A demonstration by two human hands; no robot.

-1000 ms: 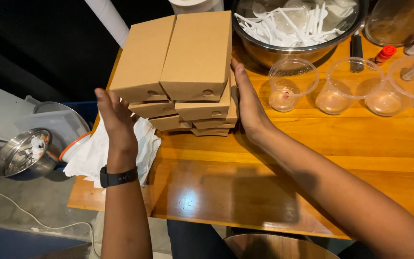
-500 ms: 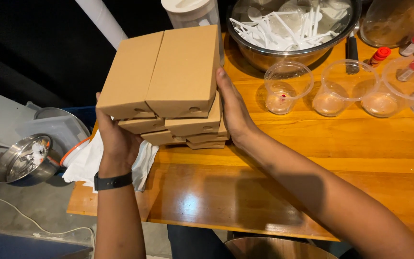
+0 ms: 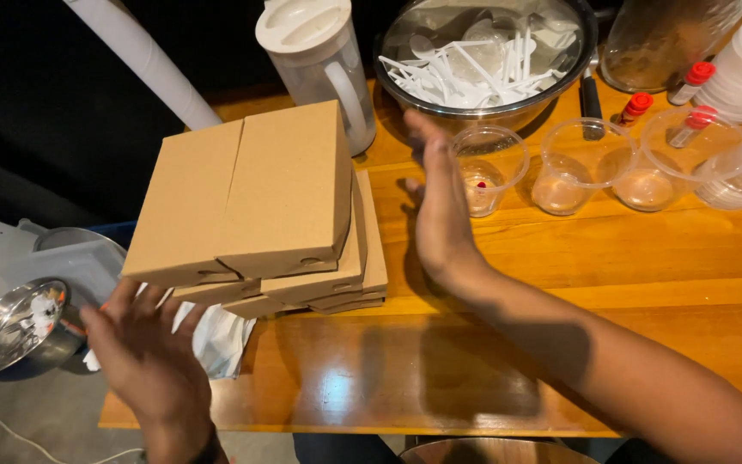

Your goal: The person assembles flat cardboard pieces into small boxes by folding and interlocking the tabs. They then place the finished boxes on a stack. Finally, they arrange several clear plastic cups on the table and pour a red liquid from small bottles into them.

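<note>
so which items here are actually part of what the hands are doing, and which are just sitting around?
In hand:
stack of brown cardboard boxes
left hand, open, beside the stack
right hand, open, beside the stack

Lying about:
steel bowl of white plastic cutlery
clear plastic cups
white-lidded pitcher
small red-capped bottles
white cloth
wooden table

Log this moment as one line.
left hand: open, off boxes | right hand: open, off boxes | cardboard boxes: stacked on wooden table
</note>
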